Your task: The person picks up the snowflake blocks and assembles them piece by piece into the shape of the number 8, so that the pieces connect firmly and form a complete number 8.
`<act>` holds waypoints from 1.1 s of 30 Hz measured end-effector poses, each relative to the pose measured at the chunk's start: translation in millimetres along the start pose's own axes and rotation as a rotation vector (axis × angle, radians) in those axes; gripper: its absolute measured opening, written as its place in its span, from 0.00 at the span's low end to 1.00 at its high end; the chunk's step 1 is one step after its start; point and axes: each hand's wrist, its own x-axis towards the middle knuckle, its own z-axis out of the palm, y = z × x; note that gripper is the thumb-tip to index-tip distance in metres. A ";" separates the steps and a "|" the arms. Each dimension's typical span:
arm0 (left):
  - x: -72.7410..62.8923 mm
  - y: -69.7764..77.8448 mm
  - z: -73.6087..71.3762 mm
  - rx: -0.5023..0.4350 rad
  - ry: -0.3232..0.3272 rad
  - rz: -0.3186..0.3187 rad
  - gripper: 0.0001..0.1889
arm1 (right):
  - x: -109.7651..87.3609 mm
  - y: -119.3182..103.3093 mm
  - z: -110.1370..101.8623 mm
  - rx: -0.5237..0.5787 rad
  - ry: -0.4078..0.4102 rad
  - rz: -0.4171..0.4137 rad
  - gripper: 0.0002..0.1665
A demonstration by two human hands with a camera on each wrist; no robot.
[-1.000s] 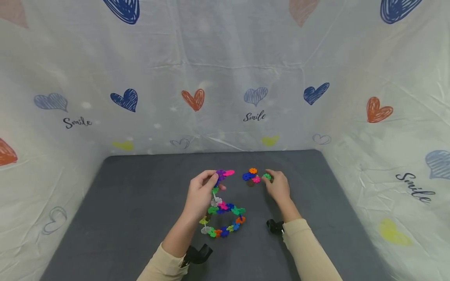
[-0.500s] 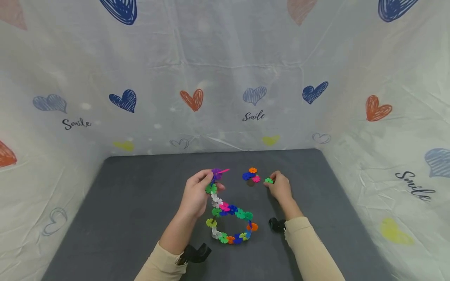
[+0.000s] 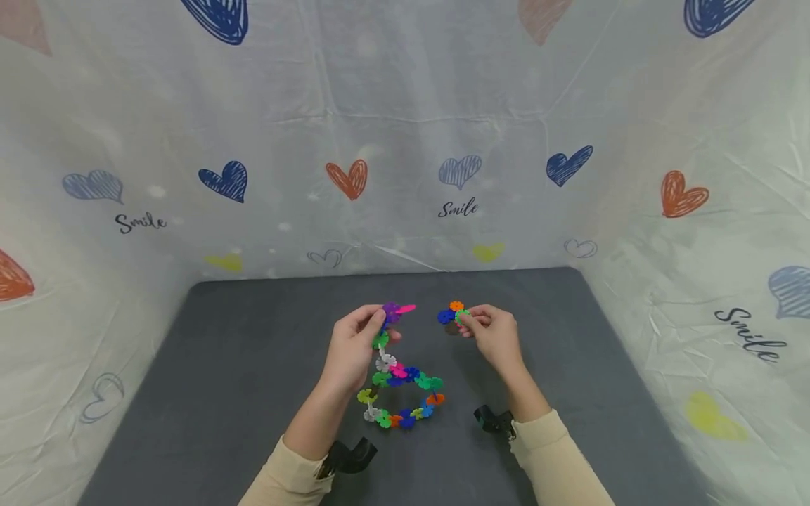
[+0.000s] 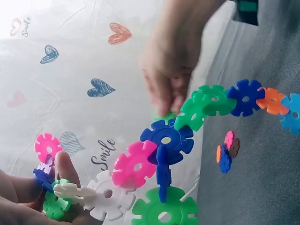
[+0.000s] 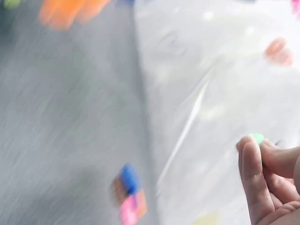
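My left hand [image 3: 351, 348] pinches the upper end of a chain of colourful flower-shaped interlocking discs, near a purple disc [image 3: 391, 313]. A pink disc [image 4: 48, 148] sticks out at that end. Below the hand the chain hangs into a closed loop, with a green disc [image 4: 165, 208] and a white disc [image 4: 108, 193] among its pieces. My right hand [image 3: 500, 339] holds a single green disc [image 3: 462, 317] between thumb and fingers, apart from the chain. In the right wrist view, blurred, only a bit of this green disc [image 5: 257, 138] shows between the fingertips.
A few loose discs lie on the dark grey table [image 3: 253, 365] behind the right fingertips: orange [image 3: 456, 306], blue [image 3: 446, 317] and brown [image 3: 451, 329], plus a pink one [image 4: 229, 138]. A white cloth [image 3: 392, 126] printed with hearts stands around the table.
The right hand has carried the green disc leftward, toward the chain, and it now overlaps the loose discs in the head view. The hanging loop swung right, then back left.
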 end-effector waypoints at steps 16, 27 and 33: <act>-4.6 2.6 2.6 0.073 -0.023 0.083 0.13 | -36.7 -87.6 5.4 0.281 0.001 -0.246 0.06; -4.7 2.9 4.7 0.005 -0.045 0.123 0.13 | -35.5 -90.0 2.6 0.293 -0.055 -0.331 0.04; -5.8 1.1 5.8 0.035 -0.043 0.170 0.12 | -37.4 -88.7 1.0 0.270 -0.051 -0.453 0.03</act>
